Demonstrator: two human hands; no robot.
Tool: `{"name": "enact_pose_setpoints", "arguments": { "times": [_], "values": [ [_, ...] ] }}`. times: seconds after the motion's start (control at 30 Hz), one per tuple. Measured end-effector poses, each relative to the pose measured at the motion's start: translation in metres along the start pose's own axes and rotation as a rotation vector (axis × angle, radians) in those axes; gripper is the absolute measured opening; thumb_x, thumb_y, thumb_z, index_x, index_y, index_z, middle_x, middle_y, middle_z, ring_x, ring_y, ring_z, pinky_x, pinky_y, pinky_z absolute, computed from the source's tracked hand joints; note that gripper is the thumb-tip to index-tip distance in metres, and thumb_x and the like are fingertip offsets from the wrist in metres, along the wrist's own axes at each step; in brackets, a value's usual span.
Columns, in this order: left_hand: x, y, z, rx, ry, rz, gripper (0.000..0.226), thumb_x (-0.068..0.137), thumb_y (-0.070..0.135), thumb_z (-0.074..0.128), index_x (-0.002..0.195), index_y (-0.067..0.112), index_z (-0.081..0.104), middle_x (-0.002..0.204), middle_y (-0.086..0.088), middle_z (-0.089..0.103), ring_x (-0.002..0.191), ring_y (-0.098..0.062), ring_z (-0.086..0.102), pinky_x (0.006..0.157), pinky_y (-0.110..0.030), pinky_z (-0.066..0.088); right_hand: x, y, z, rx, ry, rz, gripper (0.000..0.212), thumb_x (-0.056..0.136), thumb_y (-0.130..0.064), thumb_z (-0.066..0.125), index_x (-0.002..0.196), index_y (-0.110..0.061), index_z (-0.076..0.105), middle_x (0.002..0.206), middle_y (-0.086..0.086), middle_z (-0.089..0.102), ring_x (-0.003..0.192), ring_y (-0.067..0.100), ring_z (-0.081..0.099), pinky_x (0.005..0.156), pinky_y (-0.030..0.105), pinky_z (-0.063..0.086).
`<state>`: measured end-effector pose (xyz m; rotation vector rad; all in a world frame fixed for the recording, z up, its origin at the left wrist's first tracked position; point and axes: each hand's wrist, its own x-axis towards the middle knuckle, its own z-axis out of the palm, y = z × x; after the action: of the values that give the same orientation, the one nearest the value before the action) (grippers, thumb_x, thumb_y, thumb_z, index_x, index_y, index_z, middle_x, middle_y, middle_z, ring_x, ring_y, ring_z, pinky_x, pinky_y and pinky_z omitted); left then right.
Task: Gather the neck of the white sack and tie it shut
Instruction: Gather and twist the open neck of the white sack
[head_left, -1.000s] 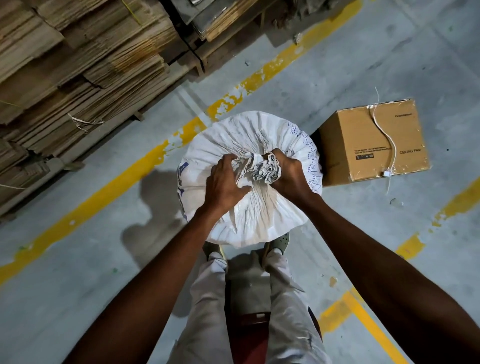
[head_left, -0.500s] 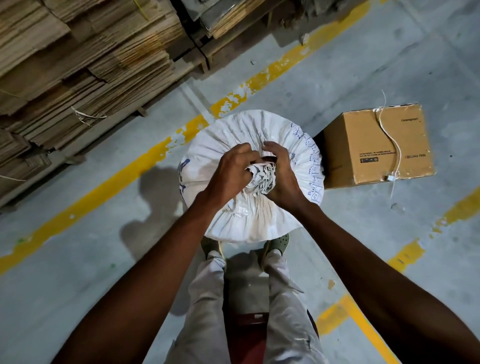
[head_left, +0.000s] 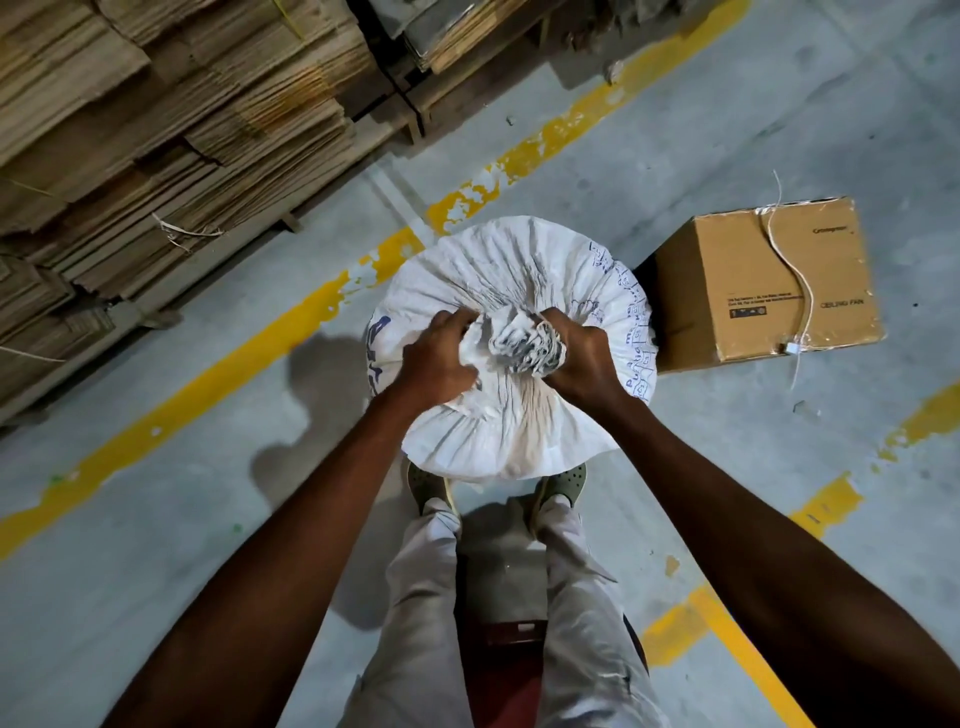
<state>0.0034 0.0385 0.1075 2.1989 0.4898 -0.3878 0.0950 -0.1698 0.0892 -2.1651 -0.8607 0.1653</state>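
A full white woven sack (head_left: 524, 260) with blue print stands upright on the concrete floor just in front of my feet. Its neck (head_left: 524, 343) is bunched into a crumpled tuft at the top centre. My left hand (head_left: 439, 358) grips the sack cloth at the left side of the tuft. My right hand (head_left: 584, 358) is closed around the tuft from the right. A loose white cord (head_left: 789, 270) lies across the cardboard box to the right, apart from both hands.
A brown cardboard box (head_left: 748, 312) sits touching the sack's right side. Stacks of flattened cardboard (head_left: 156, 130) on wooden pallets fill the upper left. Yellow floor lines (head_left: 291, 332) run diagonally behind the sack and at the lower right.
My left hand has dropped from over the top of the tuft to its left side, and the hands have spread slightly apart. The gathered neck shows again between them.
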Motion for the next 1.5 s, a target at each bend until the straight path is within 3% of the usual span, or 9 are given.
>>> {"name": "enact_pose_setpoints", "arguments": {
  "times": [0.1, 0.2, 0.5, 0.67, 0.8, 1.0, 1.23, 1.37, 1.5],
  "values": [
    [0.004, -0.005, -0.032, -0.067, 0.086, 0.059, 0.038, 0.063, -0.002, 0.063, 0.091, 0.02, 0.076, 0.087, -0.001, 0.074, 0.079, -0.013, 0.068, 0.071, -0.029, 0.051, -0.005, 0.001, -0.013, -0.039, -0.117, -0.223, 0.035, 0.084, -0.02, 0.08, 0.116, -0.008, 0.069, 0.104, 0.011, 0.076, 0.097, 0.025, 0.07, 0.076, 0.024, 0.048],
    [0.005, 0.01, -0.047, 0.007, 0.161, 0.241, 0.035, 0.058, -0.001, 0.058, 0.079, 0.019, 0.078, 0.08, 0.0, 0.071, 0.078, -0.02, 0.065, 0.071, -0.037, 0.052, -0.006, 0.003, -0.014, -0.052, -0.157, -0.254, 0.036, 0.088, -0.02, 0.078, 0.119, -0.005, 0.069, 0.111, 0.012, 0.075, 0.102, 0.029, 0.071, 0.083, 0.036, 0.055],
    [0.029, 0.07, -0.051, 0.197, 0.07, 0.62, 0.037, 0.045, -0.002, 0.047, 0.067, 0.013, 0.073, 0.077, -0.008, 0.067, 0.076, -0.029, 0.056, 0.067, -0.029, 0.038, 0.003, -0.014, 0.0, 0.249, 0.009, 0.167, 0.038, 0.082, -0.012, 0.082, 0.106, -0.023, 0.054, 0.092, -0.01, 0.064, 0.082, 0.015, 0.066, 0.067, 0.038, 0.05],
    [0.029, 0.088, -0.03, -0.197, 0.036, 0.443, 0.015, 0.067, 0.001, 0.05, 0.077, 0.004, 0.06, 0.079, -0.01, 0.066, 0.08, -0.024, 0.066, 0.073, -0.033, 0.05, 0.013, -0.027, 0.012, 0.533, -0.012, 0.381, 0.085, 0.062, -0.012, 0.097, 0.126, -0.022, 0.042, 0.112, -0.027, 0.06, 0.101, 0.003, 0.063, 0.082, 0.048, 0.056],
    [0.034, 0.095, -0.028, -0.229, -0.011, 0.419, 0.034, 0.062, -0.017, 0.048, 0.087, 0.004, 0.059, 0.085, -0.005, 0.068, 0.077, -0.018, 0.064, 0.07, -0.03, 0.05, 0.017, -0.028, 0.012, 0.494, -0.015, 0.393, 0.106, 0.055, -0.023, 0.101, 0.145, -0.02, 0.044, 0.14, -0.015, 0.058, 0.127, 0.009, 0.06, 0.097, 0.042, 0.056],
    [0.018, 0.067, -0.033, -0.442, -0.198, 0.248, 0.03, 0.08, -0.021, 0.058, 0.102, -0.004, 0.067, 0.101, -0.012, 0.073, 0.097, -0.011, 0.068, 0.091, -0.023, 0.051, 0.0, -0.029, 0.017, 0.18, 0.044, 0.148, 0.079, 0.075, -0.021, 0.088, 0.14, -0.03, 0.044, 0.126, -0.008, 0.062, 0.112, 0.006, 0.061, 0.094, 0.014, 0.047],
    [-0.028, 0.018, -0.014, -0.657, -0.156, -0.018, 0.092, 0.059, 0.015, 0.093, 0.137, 0.035, 0.05, 0.148, 0.005, 0.047, 0.135, -0.011, 0.048, 0.106, -0.033, 0.048, -0.006, 0.014, 0.046, -0.089, 0.016, -0.138, 0.029, 0.085, -0.019, 0.077, 0.106, 0.0, 0.071, 0.102, 0.013, 0.071, 0.107, 0.023, 0.061, 0.119, 0.042, 0.033],
    [-0.03, 0.023, 0.018, -0.489, 0.087, 0.021, 0.067, 0.049, 0.032, 0.098, 0.106, 0.032, 0.063, 0.111, -0.004, 0.065, 0.105, -0.02, 0.065, 0.093, -0.046, 0.055, -0.014, 0.008, 0.045, -0.029, -0.013, -0.098, 0.039, 0.084, -0.02, 0.079, 0.113, 0.003, 0.069, 0.118, 0.012, 0.063, 0.115, 0.027, 0.062, 0.11, 0.038, 0.043],
    [-0.033, 0.031, 0.024, -0.32, 0.279, 0.146, 0.046, 0.061, 0.023, 0.091, 0.097, 0.024, 0.062, 0.092, 0.002, 0.064, 0.084, -0.014, 0.06, 0.079, -0.031, 0.051, -0.014, -0.004, 0.033, 0.259, 0.162, 0.043, 0.078, 0.068, -0.013, 0.094, 0.129, 0.004, 0.048, 0.14, 0.01, 0.042, 0.129, 0.033, 0.052, 0.103, 0.03, 0.048]
  ]
}}
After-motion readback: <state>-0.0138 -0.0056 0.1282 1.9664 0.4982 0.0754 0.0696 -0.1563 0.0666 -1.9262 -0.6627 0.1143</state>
